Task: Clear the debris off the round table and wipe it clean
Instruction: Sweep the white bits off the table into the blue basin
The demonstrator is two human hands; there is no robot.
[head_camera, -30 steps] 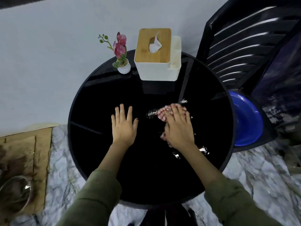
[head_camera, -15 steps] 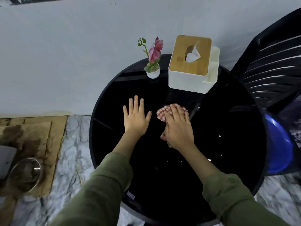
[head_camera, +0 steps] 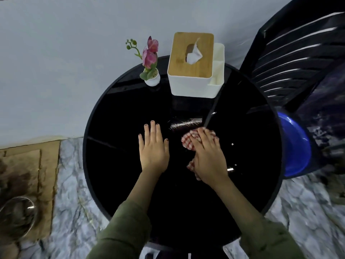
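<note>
Right hand (head_camera: 209,161) seemingly flat on cloth (head_camera: 188,141)

table (head_camera: 115,165): glossy black | cloth (head_camera: 188,141): checked fabric | tissue box lid (head_camera: 192,55): wood

Both hands on round table (head_camera: 115,165): left hand (head_camera: 153,153) flat at centre, right hand (head_camera: 210,161) beside it atop cloth (head_camera: 188,142). Flower pot (head_camera: 152,79) left of tissue box (head_camera: 192,71) at far edge. Basin (head_camera: 293,146) right of table.

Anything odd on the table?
Nothing toppled. On the glossy black round table, a streaky smear beyond the red-checked cloth under the right hand; white specks to its right, debris or glints.
</note>
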